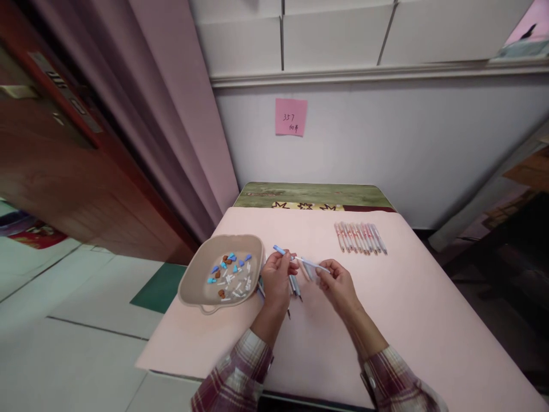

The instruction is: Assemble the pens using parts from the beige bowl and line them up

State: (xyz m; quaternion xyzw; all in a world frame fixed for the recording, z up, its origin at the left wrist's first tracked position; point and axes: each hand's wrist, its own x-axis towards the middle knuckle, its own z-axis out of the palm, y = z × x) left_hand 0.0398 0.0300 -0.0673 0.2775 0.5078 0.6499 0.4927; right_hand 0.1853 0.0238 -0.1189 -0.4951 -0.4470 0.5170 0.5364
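at the far left a dark wooden door [47, 143] is seen, and beside it a mauve curtain [171, 114] hangs down to the table's back corner. a beige tray [195, 286] is set at the left edge of the pink table [429, 320], its near rim reaching just past the edge. small blue, white and brown parts [229, 273] are scattered inside it.

just right of the tray, the left hand [277, 277] is raised a little above the table, with its fingers curled in. a blue-tipped pen piece [279, 250] is pinched between thumb and fingertips, its blue end pointing up and left. a few loose pens [295, 286] are seen below and beside this hand; it cannot be told whether they are held in it or lie on the table.

the right hand [338, 283] is held close by, well closed, and a thin white pen part [311, 262] is gripped at its right end between thumb and forefinger. the part is stretched leftward toward the left hand, so that the two pieces nearly meet; whether they touch cannot be told. plaid sleeves [386, 380] are worn on both forearms.

further right and farther back, a row of pens [360, 237] is laid side by side on the table, well apart from both hands. on the wall above, a pink note [290, 117] is stuck.
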